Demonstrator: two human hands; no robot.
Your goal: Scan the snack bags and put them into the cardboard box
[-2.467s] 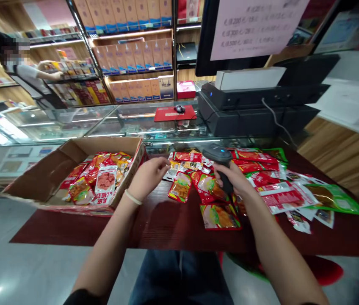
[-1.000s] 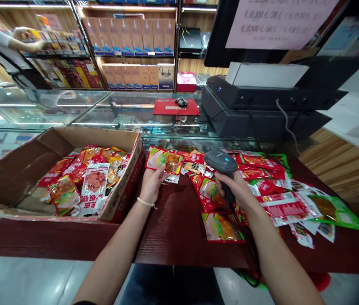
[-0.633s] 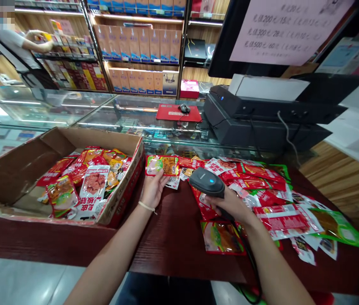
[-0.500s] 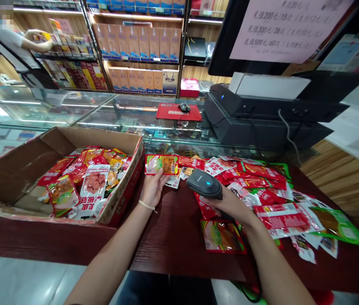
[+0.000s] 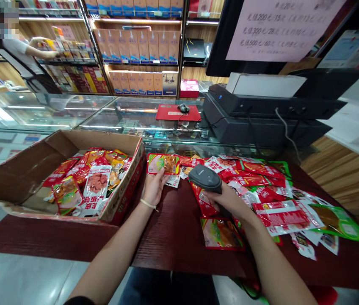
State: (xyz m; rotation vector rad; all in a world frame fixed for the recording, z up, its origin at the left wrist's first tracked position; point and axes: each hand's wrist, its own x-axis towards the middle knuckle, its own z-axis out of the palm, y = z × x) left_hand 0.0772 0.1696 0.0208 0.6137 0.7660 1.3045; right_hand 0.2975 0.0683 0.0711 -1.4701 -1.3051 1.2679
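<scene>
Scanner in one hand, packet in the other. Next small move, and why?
I'd probably have the right hand ease the barcode scanner slightly left, toward the barcode. The left hand holds the snack packet up, its barcode seemingly at the scanner-side end; the scanner's head points roughly that way, but a gap remains.

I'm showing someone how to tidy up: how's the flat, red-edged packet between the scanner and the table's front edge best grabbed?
Probably pinch the packet by its left edge, coming in low from the left. It lies flat there with bare table alongside, while the right forearm crowds its right end.
</scene>
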